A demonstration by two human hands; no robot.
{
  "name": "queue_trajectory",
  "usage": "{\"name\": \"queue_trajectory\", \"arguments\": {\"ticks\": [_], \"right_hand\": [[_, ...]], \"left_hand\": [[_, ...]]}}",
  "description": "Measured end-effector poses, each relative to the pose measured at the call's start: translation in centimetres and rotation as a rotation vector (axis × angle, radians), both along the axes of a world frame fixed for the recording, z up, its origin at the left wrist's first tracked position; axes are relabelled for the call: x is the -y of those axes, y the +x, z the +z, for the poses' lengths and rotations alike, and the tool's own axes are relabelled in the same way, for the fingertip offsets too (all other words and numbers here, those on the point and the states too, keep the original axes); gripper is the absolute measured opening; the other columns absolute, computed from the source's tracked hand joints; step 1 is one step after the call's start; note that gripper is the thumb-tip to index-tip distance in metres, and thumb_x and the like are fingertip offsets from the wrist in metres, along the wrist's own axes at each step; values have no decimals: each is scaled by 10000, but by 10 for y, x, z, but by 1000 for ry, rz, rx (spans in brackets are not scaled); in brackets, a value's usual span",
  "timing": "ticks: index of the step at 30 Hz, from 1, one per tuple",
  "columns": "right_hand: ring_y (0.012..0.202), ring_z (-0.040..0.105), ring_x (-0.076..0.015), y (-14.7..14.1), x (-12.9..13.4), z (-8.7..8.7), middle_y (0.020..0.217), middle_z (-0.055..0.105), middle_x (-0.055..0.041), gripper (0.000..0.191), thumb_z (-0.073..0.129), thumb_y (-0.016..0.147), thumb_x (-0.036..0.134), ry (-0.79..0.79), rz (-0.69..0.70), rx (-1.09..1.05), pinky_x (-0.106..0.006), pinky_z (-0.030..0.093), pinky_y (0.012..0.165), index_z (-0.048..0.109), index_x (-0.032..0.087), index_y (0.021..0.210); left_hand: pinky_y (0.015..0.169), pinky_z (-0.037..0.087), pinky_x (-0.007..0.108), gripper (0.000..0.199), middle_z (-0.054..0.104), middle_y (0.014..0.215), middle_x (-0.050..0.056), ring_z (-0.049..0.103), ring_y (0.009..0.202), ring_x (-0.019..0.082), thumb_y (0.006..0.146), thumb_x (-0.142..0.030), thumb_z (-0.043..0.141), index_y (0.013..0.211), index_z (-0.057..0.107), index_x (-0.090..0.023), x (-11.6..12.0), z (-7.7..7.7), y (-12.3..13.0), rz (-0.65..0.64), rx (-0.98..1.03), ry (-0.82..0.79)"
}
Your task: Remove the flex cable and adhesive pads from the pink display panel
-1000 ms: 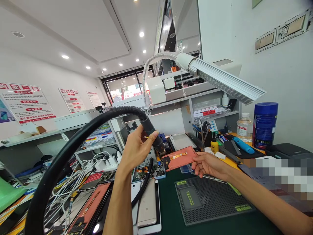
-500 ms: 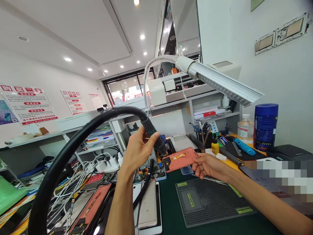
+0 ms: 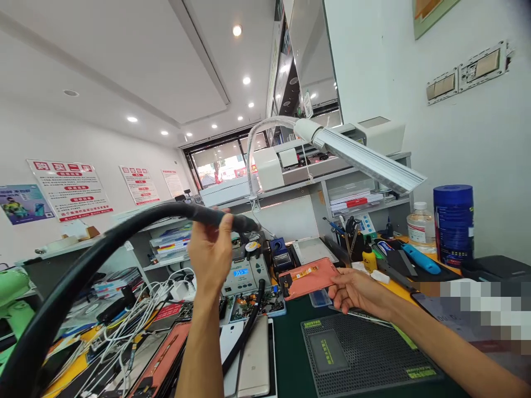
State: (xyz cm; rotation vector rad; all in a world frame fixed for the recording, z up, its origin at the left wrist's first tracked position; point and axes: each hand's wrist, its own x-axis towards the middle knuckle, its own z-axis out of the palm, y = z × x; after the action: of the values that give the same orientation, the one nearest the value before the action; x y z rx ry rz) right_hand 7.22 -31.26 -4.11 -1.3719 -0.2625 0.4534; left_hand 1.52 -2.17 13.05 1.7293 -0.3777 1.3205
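My left hand (image 3: 211,260) is closed around the black handle of a hot air gun (image 3: 244,223), whose thick hose arcs away to the lower left. The nozzle points right, raised above a soldering station (image 3: 240,275) with a lit blue display. Between the fingers and thumb of my right hand (image 3: 352,290) is the right end of a pink phone screen panel (image 3: 317,283). A yellow flex cable and a black piece show on its upturned face. Beneath that hand, a thin silvery item (image 3: 371,317) is partly hidden; its kind cannot be made out.
A black perforated mat (image 3: 373,359) lies on the green surface. Left of it are phones (image 3: 254,359), a tray of circuit boards (image 3: 269,298), another pink panel (image 3: 166,354) and tangled white cables (image 3: 153,309). A lamp (image 3: 369,157) hangs overhead. Bottles and tools stand at right.
The hot air gun has swung up and left, from pointing down at the panel to nearly level. My right hand still holds the panel. The view has shifted slightly.
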Motion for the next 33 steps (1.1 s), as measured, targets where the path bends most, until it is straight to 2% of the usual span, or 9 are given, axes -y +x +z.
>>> {"name": "queue_trajectory", "arguments": {"ticks": [3,6,9,12,16,22,25,28,33], "right_hand": [[652,641,-123,-1,-1,-1,886,668,-17,250,587,1031,378,8,4,4,-257,557,578,635,145,1105],[667,644,-126,-2,-2,-2,899,672,-23,254,582,1033,389,13,11,6,-263,560,591,638,151,1102],[675,647,-129,-2,-2,-2,909,672,-25,265,585,1031,392,5,18,4,-271,566,601,636,145,1113],[674,648,-130,0,-2,-4,911,671,-26,276,582,1031,398,-1,17,7,-273,566,601,633,142,1122],[658,645,-127,2,-2,-6,892,669,-21,283,573,1035,405,-8,11,14,-268,561,588,632,141,1119],[627,640,-121,1,-4,-6,843,662,-9,293,557,1043,413,-30,1,12,-254,550,557,632,135,1095],[620,640,-120,0,-5,-5,831,660,-6,293,553,1045,412,-33,-7,13,-250,548,550,632,134,1089],[613,640,-119,-1,-5,-2,823,660,-5,296,546,1049,413,-34,-6,16,-248,546,543,631,134,1094],[613,644,-121,-4,-3,4,817,660,-4,297,544,1050,412,-31,1,27,-248,548,542,632,133,1100]], "left_hand": [[909,553,350,407,672,1234,121,684,1103,225,962,-470,574,1248,527,-184,-21,31,10,158,89,-37],[890,534,386,363,714,1056,94,695,949,241,916,-475,643,1101,614,-165,-43,62,28,309,53,2],[888,531,414,341,714,983,71,681,890,229,916,-462,655,1062,641,-154,-56,80,52,415,-41,63],[881,551,433,310,694,1027,68,675,919,207,961,-413,619,1105,645,-139,-63,82,78,492,-162,107],[898,560,449,326,676,1140,89,668,1004,225,968,-401,617,1169,639,-145,-69,75,109,536,-326,181],[933,551,476,358,647,1233,108,648,1083,250,966,-394,621,1229,621,-152,-72,79,138,572,-529,255],[943,547,483,364,637,1257,113,641,1106,257,964,-390,625,1240,617,-153,-72,81,146,575,-628,271],[930,556,473,364,635,1257,115,645,1093,254,956,-374,641,1242,617,-150,-73,78,149,555,-742,273],[962,537,498,374,614,1300,118,624,1141,270,952,-363,647,1261,608,-158,-70,74,138,488,-840,226]]}}
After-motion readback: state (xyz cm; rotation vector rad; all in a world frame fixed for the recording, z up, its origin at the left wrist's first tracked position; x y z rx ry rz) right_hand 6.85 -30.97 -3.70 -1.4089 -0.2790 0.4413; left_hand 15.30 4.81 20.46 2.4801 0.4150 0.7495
